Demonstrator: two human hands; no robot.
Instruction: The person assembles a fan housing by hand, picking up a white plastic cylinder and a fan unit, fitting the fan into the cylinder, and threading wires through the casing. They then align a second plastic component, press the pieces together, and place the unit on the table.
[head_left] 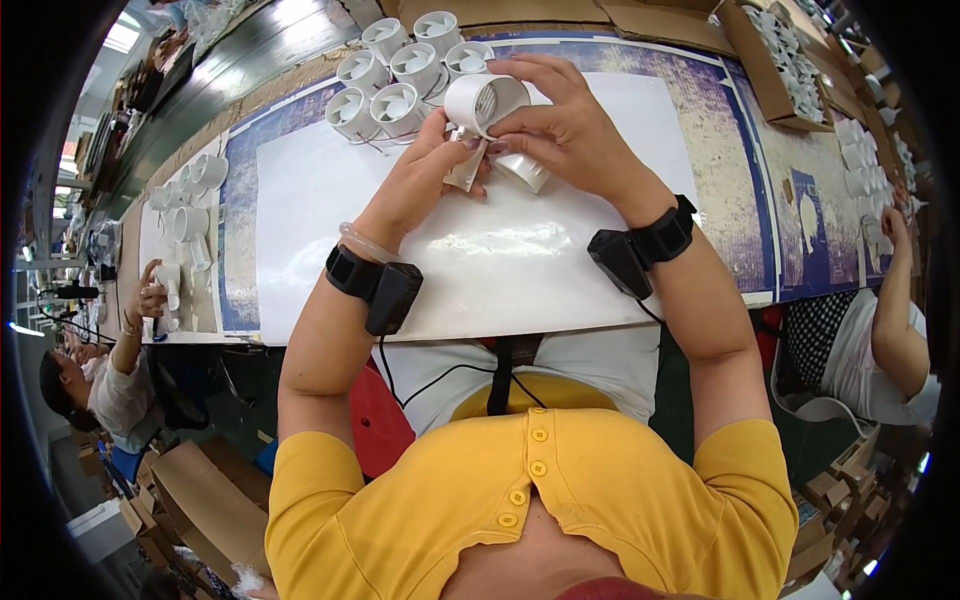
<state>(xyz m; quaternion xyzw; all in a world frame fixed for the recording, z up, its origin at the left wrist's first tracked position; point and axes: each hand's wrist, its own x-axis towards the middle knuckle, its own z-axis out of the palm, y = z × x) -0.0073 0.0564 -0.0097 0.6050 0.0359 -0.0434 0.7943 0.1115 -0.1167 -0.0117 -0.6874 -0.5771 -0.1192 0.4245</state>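
Both hands are loaded: left hand (436, 160) pinches a slim white bracket (464, 174) between thumb and fingers; right hand (575, 125) spans a white tube housing (462, 100), thumb low on the rim, fingers over the top. Housing is at upper centre of frame, over the white sheet (480, 275); can't tell if bracket and tube are joined. Reads as light, stiff moulded plastic, smooth enough to slip in dry fingers. Best hold is round the outer wall; bracket is thin, probably the part to crack, so pinch near its base. Ribbed lining inside the tube, too small to identify, keep fingertips off. Containers, left to right: white cups (208, 172) at far left, contents unclear; cluster of round housings (424, 86) left of upper centre, each with white fan-like blades inside, wires at some; open cardboard box (757, 82) at upper right, heaped with small white parts (790, 60).
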